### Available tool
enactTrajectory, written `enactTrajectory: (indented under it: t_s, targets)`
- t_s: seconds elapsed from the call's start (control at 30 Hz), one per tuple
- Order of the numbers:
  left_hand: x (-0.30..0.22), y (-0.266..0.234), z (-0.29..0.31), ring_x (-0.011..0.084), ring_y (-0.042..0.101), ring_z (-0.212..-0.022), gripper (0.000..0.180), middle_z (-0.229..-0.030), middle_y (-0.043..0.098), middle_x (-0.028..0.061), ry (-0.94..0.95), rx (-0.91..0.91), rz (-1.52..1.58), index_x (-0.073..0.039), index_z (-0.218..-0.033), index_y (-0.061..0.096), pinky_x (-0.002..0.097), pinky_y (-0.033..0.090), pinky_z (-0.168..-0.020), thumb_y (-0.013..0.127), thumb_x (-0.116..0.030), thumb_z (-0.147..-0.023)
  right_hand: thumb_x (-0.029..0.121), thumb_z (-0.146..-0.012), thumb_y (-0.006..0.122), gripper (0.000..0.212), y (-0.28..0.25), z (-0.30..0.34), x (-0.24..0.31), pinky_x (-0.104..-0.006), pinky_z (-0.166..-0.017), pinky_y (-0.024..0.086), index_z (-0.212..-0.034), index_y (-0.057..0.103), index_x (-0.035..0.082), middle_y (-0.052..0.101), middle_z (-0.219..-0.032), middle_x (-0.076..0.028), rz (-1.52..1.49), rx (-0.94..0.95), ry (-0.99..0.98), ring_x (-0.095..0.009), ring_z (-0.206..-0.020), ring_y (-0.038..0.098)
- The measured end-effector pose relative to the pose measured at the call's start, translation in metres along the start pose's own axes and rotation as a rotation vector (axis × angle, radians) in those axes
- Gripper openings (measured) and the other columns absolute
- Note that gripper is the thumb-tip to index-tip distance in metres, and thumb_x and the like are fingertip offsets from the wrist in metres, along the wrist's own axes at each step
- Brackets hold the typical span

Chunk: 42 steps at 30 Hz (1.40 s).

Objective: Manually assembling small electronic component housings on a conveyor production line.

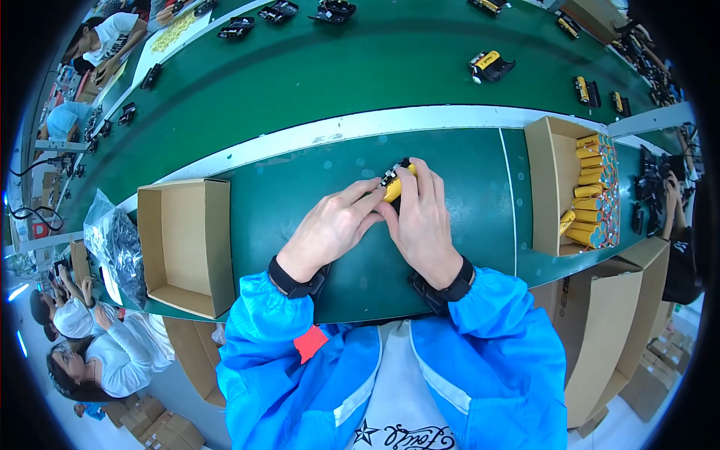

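My right hand (421,225) pinches a yellow cylindrical pack (394,192) joined to a small black plastic part (388,177), fingers curled over its far side. My left hand (337,225) closes on it from the other side, fingertips drawn together at the near end. The pack sits between both hands, just above the green work surface (300,169).

To seat the pieces well, I'd let the right hand steady the pack and the left fingertips press evenly, keeping the black part square and catching no wire. My own fingers hide much of the joint, so a slight turn would help me check it.

Well right of my right hand stands an open brown cardboard box (541,184) holding rows of yellow cylinders with wires (592,196); its side wall stands between them and my hand. Left of my left hand are another open cardboard box (219,247) and, past it, a clear plastic bag of dark pieces (116,244). Beyond both hands, a white rail (337,129) separates me from black casings with yellow cylinders (491,66).
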<state>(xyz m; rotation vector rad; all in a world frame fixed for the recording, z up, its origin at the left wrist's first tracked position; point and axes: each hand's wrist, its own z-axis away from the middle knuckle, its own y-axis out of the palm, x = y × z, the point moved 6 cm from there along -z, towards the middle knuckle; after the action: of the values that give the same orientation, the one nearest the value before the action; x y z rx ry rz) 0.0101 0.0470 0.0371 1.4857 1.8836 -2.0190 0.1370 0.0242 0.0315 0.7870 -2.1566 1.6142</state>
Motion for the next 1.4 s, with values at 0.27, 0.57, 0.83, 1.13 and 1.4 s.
enactTrajectory:
  t_s: [0.27, 0.57, 0.83, 1.13, 1.4]
  targets:
    - [-0.009, -0.006, -0.005, 0.0326, 0.068, -0.085, 0.039, -0.113, 0.065, 0.0141, 0.024, 0.07, 0.04, -0.002, -0.113, 0.067, 0.0382, 0.057, -0.075, 0.078, -0.011, -0.077, 0.008, -0.076, 0.076, 0.061, 0.009, 0.005, -0.011, -0.0454, -0.089, 0.053, -0.128, 0.047, -0.005, 0.045, -0.138, -0.026, 0.046, 0.048, 0.057, -0.043, -0.117, 0.051]
    - [0.031, 0.011, -0.011, 0.0372, 0.068, -0.082, 0.036, -0.091, 0.068, 0.0213, -0.478, 0.062, 0.165, -0.001, -0.094, 0.071, 0.0438, 0.053, -0.069, 0.072, -0.034, -0.078, 0.007, -0.067, 0.08, 0.074, 0.011, 0.016, 0.017, -0.0487, -0.091, 0.047, -0.13, 0.046, -0.008, 0.051, -0.131, -0.029, 0.112, -0.028, -0.14, -0.045, -0.111, 0.053]
    - [-0.041, -0.098, 0.149, 0.0307, 0.05, -0.112, 0.059, -0.11, 0.057, 0.0112, -0.563, -0.613, -0.403, -0.01, -0.121, 0.057, 0.0441, 0.038, -0.09, 0.082, -0.029, -0.071, 0.019, -0.065, 0.087, 0.084, -0.023, -0.026, 0.023, -0.0461, -0.094, 0.047, -0.137, 0.047, -0.001, 0.063, -0.112, -0.026, 0.168, 0.175, 0.035, -0.043, -0.107, 0.059]
    - [-0.082, -0.092, 0.418, 0.0239, 0.059, -0.094, 0.021, -0.084, 0.066, 0.0036, -1.011, -0.71, -0.733, -0.011, -0.09, 0.067, 0.0463, 0.036, -0.088, 0.076, -0.012, -0.071, 0.037, -0.08, 0.078, 0.068, -0.016, -0.119, -0.106, -0.0461, -0.093, 0.049, -0.131, 0.054, -0.002, 0.065, -0.117, -0.026, 0.38, -0.021, -0.023, -0.042, -0.108, 0.063]
    - [-0.177, -0.095, 0.602, 0.0315, 0.061, -0.087, 0.02, -0.091, 0.065, 0.0149, -1.612, -1.047, -0.578, -0.001, -0.093, 0.067, 0.0394, 0.049, -0.072, 0.074, -0.007, -0.075, 0.044, -0.086, 0.072, 0.064, -0.029, -0.088, -0.083, -0.0464, -0.102, 0.043, -0.13, 0.057, 0.002, 0.059, -0.129, -0.024, 0.552, -0.138, -0.094, -0.042, -0.12, 0.054]
